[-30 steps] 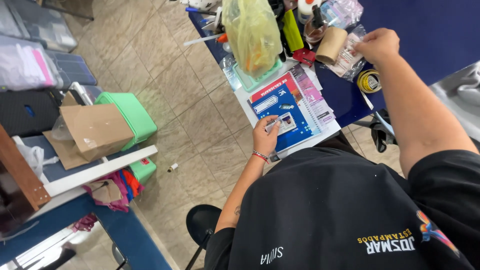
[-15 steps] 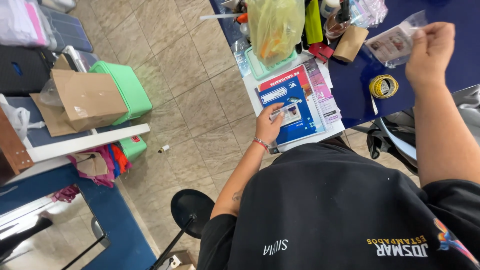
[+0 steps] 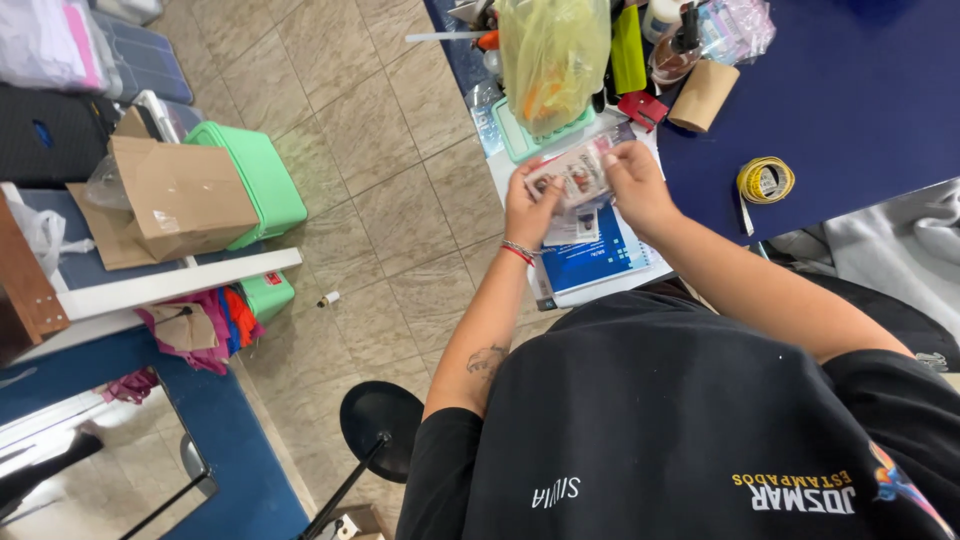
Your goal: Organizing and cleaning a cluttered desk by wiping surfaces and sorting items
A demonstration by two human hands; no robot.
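Both hands grip a small clear plastic packet (image 3: 572, 172) between them: left hand (image 3: 530, 205) on one end, right hand (image 3: 632, 182) on the other, above a blue printed sheet (image 3: 600, 262) on the dark blue worktop (image 3: 850, 90).

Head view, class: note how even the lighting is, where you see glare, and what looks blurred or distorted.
Head view: light is even and soft, shadows faint; glare sits on the clear packet held between left hand and right hand; both hands look slightly soft; wide-angle tilt slants the floor tiles.

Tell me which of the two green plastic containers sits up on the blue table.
The small green tray under the yellow bag; the larger green bin stands on the floor.
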